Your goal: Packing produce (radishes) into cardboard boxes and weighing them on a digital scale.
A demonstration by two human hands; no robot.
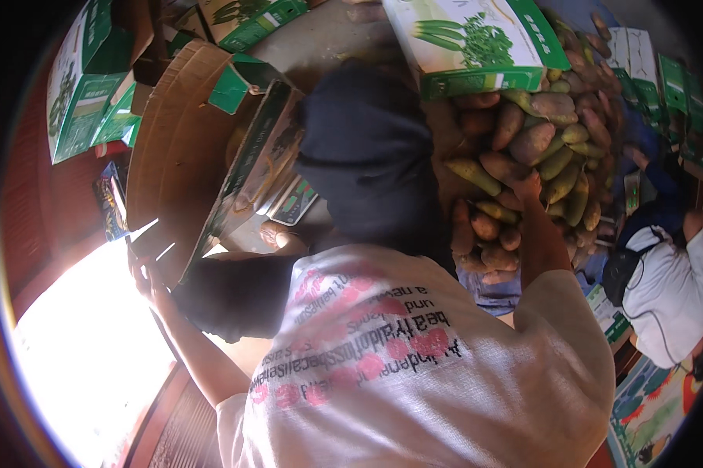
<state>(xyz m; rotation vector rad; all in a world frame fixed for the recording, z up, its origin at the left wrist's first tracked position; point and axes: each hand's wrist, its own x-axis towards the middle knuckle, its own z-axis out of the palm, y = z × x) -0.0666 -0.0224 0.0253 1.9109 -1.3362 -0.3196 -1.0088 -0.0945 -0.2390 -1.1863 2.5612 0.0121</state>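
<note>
At the pile's near side, my right hand [528, 187] closes on the end of a reddish, root-like vegetable [498, 166]. Around it lie many long root vegetables, some reddish, some green [576, 195]. Over on the left, my left hand [147, 279] is closed at the near edge of a tall brown cardboard box [160, 144]; its fingers are partly lost in glare. The box stands open, its inside mostly hidden. Between my hands are my dark-clad knee [367, 148] and a foot [277, 234].
A white and green carton [472, 47] lies at the pile's far edge. A small scale [293, 204] sits beside the box. More printed cartons [86, 78] stand far left and far right. A person in a white top [671, 296] crouches at the right. Bright light falls at lower left.
</note>
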